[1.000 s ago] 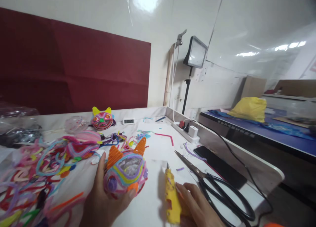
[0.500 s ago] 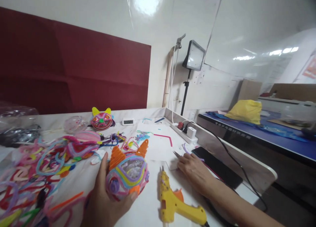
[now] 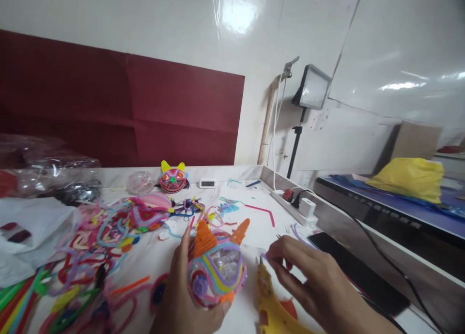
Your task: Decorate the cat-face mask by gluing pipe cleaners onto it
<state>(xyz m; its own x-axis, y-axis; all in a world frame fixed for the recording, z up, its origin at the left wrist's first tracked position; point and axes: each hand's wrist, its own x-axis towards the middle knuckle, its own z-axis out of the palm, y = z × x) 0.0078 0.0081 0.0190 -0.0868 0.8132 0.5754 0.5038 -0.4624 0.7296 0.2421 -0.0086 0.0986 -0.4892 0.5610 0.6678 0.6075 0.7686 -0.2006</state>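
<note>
In my left hand (image 3: 194, 295) is a round craft ball (image 3: 217, 271) covered in coloured pipe cleaners, with two orange ears on top and clear plastic showing in one window. My thumb and fingers close around its left side and bottom. My right hand (image 3: 308, 276) pinches a small purple piece (image 3: 265, 256), perhaps pipe cleaner, partly hidden at the fingertips. A pointed metal tip shows behind its knuckles; I cannot tell whether the hand holds it. Beside and partly under that hand lies a yellow glue gun (image 3: 267, 295), its nozzle close to the fingertips.
Tangled pipe cleaners (image 3: 90, 261) spread across the left. Behind stand a yellow-eared cat-face ball (image 3: 173, 178), a clear ball (image 3: 140, 183) and a small digital clock (image 3: 207, 183). A phone (image 3: 356, 271) and a power strip (image 3: 294, 210) lie along the right edge, below a lamp (image 3: 313, 88).
My right hand has come up off the table towards the glue gun nozzle, pinching a purple piece. The view has turned left; my left hand still holds the ball.
</note>
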